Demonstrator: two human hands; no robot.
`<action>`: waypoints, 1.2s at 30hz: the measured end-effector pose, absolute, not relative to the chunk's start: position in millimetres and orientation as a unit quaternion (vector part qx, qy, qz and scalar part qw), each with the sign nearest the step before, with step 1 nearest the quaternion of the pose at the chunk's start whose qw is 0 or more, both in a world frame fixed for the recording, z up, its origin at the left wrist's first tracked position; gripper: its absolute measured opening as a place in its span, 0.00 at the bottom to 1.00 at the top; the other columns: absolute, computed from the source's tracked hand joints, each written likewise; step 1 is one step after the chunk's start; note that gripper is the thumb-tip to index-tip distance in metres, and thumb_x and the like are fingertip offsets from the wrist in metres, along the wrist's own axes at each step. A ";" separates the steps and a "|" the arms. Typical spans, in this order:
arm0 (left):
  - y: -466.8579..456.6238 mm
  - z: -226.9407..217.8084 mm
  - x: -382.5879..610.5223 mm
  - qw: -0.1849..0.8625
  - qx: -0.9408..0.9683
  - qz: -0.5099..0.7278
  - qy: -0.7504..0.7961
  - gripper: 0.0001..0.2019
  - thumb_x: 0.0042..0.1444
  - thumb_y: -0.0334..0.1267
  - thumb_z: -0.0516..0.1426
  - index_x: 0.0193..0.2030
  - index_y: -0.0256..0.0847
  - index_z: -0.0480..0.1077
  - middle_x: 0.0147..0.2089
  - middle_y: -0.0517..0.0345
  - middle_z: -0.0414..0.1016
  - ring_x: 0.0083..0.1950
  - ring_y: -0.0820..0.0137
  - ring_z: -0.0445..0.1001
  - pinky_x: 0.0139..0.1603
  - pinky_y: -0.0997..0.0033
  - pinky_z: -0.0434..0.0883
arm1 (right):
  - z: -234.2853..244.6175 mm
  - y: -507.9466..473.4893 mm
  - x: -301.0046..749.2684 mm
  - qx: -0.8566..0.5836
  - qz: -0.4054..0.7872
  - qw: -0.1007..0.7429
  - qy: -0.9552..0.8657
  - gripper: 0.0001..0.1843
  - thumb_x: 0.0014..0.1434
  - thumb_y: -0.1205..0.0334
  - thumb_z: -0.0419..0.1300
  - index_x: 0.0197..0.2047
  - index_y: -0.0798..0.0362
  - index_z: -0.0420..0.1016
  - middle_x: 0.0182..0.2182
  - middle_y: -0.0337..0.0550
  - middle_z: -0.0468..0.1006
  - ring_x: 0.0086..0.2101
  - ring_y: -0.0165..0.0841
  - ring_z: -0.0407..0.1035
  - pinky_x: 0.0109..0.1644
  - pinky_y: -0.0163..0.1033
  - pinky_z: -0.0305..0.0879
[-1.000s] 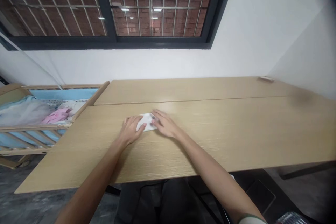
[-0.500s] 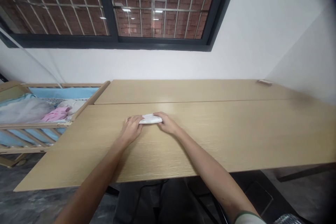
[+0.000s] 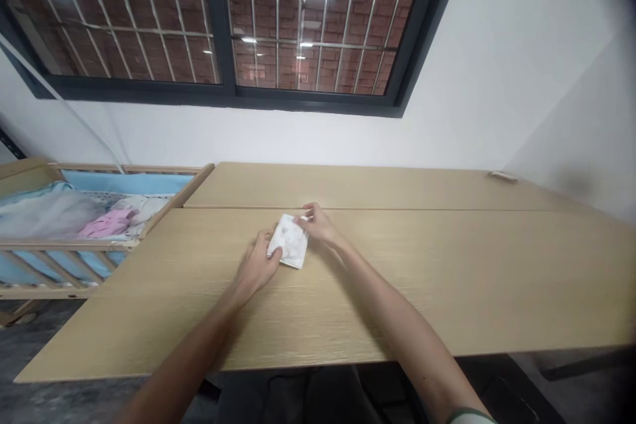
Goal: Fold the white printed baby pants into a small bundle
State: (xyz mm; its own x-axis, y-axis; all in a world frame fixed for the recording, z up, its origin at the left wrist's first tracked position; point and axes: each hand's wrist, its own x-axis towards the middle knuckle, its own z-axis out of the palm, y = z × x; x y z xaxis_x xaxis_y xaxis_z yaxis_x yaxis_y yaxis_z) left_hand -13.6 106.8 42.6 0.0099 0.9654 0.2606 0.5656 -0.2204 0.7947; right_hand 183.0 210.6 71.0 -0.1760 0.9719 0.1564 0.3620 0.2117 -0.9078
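Note:
A small folded white cloth (image 3: 289,242) with a faint print is lifted just off the light wooden table (image 3: 422,278), tilted toward me. My left hand (image 3: 258,264) pinches its lower left corner. My right hand (image 3: 318,224) pinches its upper right corner. Both hands are closed on the cloth near the middle of the table, just in front of the seam between the two tabletops.
A wooden baby cot (image 3: 94,225) with blue lining, pink and white clothes stands at the table's left end. A small flat object (image 3: 501,176) lies at the far right by the white wall. A dark-framed window (image 3: 223,20) runs above.
Both hands went from pressing the cloth flat on the table to pinching it and raising it, tilted up. The view has shifted slightly downward.

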 end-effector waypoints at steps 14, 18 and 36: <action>84.3 45.1 2.9 -0.013 0.805 0.320 0.500 0.16 0.67 0.45 0.50 0.53 0.39 0.71 0.51 0.42 0.77 0.55 0.53 0.74 0.58 0.53 0.70 | 74.5 202.2 180.8 -0.377 0.224 0.332 -0.835 0.27 0.69 0.49 0.54 0.67 0.51 0.64 0.66 0.55 0.66 0.66 0.42 0.59 0.70 0.53 0.52; 70.8 38.6 19.0 0.035 0.860 0.287 0.422 0.22 0.64 0.45 0.53 0.61 0.39 0.70 0.61 0.39 0.72 0.63 0.48 0.70 0.65 0.47 0.67 | 98.4 159.7 173.2 -0.244 0.246 0.190 -0.919 0.27 0.73 0.47 0.47 0.71 0.43 0.61 0.72 0.41 0.56 0.71 0.39 0.47 0.75 0.52 0.40; 69.6 31.9 21.2 0.009 0.879 0.191 0.436 0.30 0.67 0.51 0.50 0.69 0.32 0.61 0.67 0.36 0.67 0.71 0.49 0.62 0.69 0.50 0.63 | 56.3 232.2 171.7 -0.260 0.246 0.070 -0.931 0.31 0.72 0.44 0.48 0.74 0.44 0.55 0.73 0.38 0.50 0.72 0.35 0.41 0.76 0.47 0.31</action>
